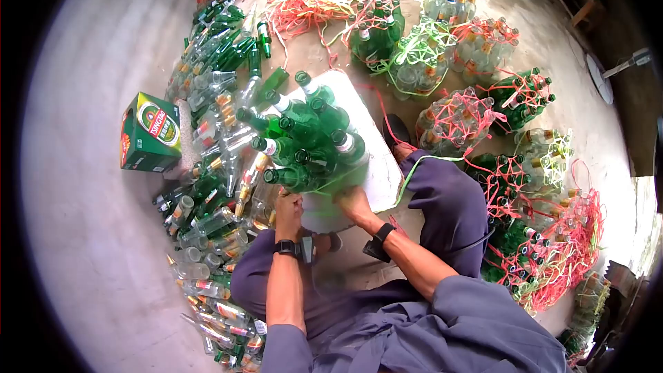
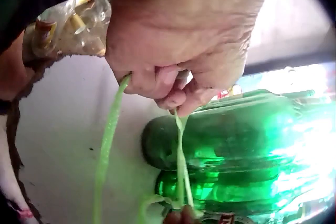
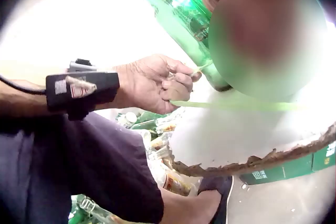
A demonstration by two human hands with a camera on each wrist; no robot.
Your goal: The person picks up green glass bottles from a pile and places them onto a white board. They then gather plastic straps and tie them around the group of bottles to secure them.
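Note:
Several green bottles point(image 1: 314, 128) stand bunched on a white slab point(image 1: 366, 117) with ragged edges. At their near side, my left hand point(image 1: 289, 211) has curled fingers round a light green strap point(image 2: 107, 150); this hand point(image 3: 157, 82) also shows in the right wrist view. Two strands run from its fingertips to the fingertips of my right hand point(image 2: 181, 216), which pinch them near the bottles point(image 2: 220, 140). In the head view my right hand point(image 1: 353, 206) is low beside the bunch, its fingertips partly hidden. A blurred disc covers much of the right wrist view.
Loose bottles point(image 1: 214, 221) lie piled on the left, beside a green carton point(image 1: 152, 131). Strapped bottle bundles point(image 1: 452, 121) stand on the right. Red strapping point(image 1: 318, 0) lies heaped at the back. The person's knees point(image 1: 449, 207) flank the slab's near end.

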